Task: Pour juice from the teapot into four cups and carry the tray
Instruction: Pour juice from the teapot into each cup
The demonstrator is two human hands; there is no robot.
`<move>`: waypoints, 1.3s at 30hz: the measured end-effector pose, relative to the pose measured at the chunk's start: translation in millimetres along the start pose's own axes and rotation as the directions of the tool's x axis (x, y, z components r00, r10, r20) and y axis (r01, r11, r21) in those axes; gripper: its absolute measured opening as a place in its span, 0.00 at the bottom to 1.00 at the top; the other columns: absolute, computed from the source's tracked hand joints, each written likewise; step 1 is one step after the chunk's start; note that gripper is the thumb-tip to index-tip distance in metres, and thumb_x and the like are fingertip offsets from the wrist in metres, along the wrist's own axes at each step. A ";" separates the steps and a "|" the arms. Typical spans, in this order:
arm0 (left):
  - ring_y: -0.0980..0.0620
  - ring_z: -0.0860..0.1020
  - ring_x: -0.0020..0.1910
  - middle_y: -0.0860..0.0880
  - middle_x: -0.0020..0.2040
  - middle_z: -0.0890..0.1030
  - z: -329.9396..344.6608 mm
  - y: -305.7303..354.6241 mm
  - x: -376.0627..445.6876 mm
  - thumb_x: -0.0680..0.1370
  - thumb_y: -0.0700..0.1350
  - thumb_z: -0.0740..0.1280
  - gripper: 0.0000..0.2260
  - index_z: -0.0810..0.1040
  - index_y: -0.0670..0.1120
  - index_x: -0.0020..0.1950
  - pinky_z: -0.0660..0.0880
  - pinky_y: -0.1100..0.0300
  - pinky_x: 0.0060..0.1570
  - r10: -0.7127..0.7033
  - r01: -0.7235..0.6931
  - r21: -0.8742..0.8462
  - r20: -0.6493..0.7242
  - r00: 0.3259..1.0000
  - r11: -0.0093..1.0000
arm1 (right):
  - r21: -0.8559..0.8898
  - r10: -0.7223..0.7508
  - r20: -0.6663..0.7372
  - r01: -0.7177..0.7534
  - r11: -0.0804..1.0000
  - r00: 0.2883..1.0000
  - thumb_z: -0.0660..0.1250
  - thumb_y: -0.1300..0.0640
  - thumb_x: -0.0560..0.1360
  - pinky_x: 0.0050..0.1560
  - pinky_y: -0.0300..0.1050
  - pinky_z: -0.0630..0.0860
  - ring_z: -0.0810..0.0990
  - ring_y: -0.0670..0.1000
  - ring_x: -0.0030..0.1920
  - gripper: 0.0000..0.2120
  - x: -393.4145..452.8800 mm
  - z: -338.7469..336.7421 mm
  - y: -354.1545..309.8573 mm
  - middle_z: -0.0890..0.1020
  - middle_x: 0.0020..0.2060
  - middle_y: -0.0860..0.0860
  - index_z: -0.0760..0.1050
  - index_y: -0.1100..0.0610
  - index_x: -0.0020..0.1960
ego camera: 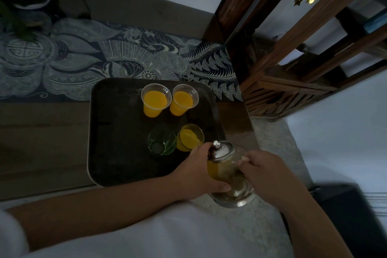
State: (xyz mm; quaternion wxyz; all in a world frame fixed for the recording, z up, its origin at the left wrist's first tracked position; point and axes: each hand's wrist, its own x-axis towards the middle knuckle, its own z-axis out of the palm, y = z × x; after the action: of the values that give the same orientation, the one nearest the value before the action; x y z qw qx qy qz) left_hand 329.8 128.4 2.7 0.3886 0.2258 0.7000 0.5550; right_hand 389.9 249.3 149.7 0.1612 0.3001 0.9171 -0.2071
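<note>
A dark tray (117, 132) lies on the wooden table. Two clear cups (156, 100) (183, 99) at its far side hold orange juice. Nearer me stand an empty green-tinted cup (162, 139) and, right of it, a cup (190, 137) partly filled with juice. A glass teapot (228, 174) with a metal lid is tilted toward that cup, and juice runs from its spout into the cup. My left hand (199, 172) wraps the teapot's body and front. My right hand (266, 172) grips its handle side.
A patterned dark runner (104, 63) crosses the table behind the tray. A wooden shelf unit (303, 58) stands at the right past the table's edge. A potted plant (23, 2) sits at the far left.
</note>
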 end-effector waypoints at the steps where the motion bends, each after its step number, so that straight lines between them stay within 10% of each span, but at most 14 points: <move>1: 0.55 0.71 0.65 0.56 0.69 0.67 0.0 0.3 -0.3 0.56 0.64 0.79 0.51 0.60 0.57 0.74 0.74 0.50 0.64 0.003 -0.003 -0.001 -0.002 1.000 1.000 | 0.005 0.001 -0.003 -0.001 1.000 1.000 0.63 0.52 0.77 0.42 0.53 0.76 0.79 0.56 0.39 0.13 0.0 -0.3 0.5 0.80 0.35 0.57 0.76 0.60 0.38; 39: 0.51 0.70 0.67 0.54 0.73 0.61 12.2 23.3 -6.6 0.63 0.60 0.79 0.51 0.54 0.53 0.77 0.73 0.52 0.62 -0.002 0.027 0.374 -0.067 0.998 0.927 | 0.297 0.033 -0.129 0.007 0.955 0.991 0.65 0.54 0.76 0.33 0.45 0.68 0.73 0.47 0.31 0.12 -1.7 32.4 55.8 0.77 0.30 0.53 0.74 0.60 0.37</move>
State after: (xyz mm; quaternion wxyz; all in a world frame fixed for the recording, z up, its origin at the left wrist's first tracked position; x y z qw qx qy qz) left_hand 340.7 137.4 25.8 0.3195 0.2725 0.8071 0.4151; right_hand 431.2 273.9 106.7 0.0546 0.3399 0.8824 -0.3208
